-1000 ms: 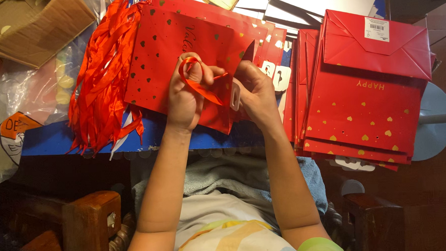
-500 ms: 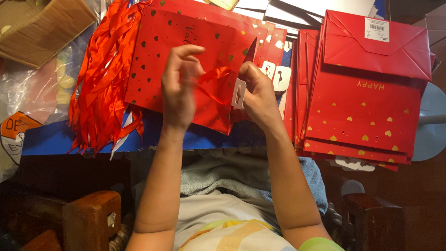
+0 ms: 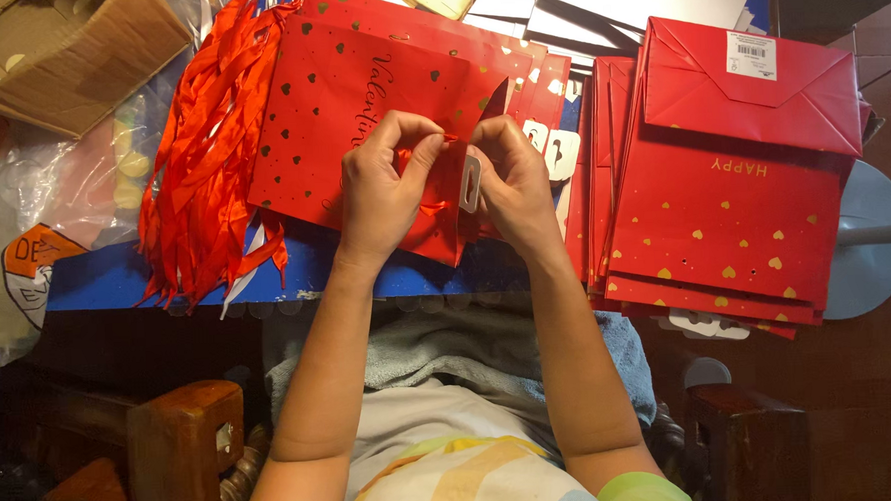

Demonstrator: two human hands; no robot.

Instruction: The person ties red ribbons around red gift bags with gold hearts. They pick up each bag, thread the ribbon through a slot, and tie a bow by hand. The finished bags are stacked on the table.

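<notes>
A blue surface (image 3: 166,278) lay crowded with red paper bags and a heap of red ribbons (image 3: 201,161). Over the nearest red gift bag (image 3: 359,104), the left hand (image 3: 388,188) pinched a ribbon end (image 3: 448,137) at the bag's top edge, while the right hand (image 3: 512,172) gripped that edge beside a white tag (image 3: 471,184) (threading, apparently). Pulling it through would call for a steady pinch.

Left of the left hand (image 3: 388,188), a heap of ribbons (image 3: 206,161) blocks the table; right of the right hand (image 3: 513,182), a bag stack (image 3: 730,218) fills it. Beneath both hands lies a red bag (image 3: 359,94). Only the blue strip (image 3: 147,284) nearer the body is bare.
</notes>
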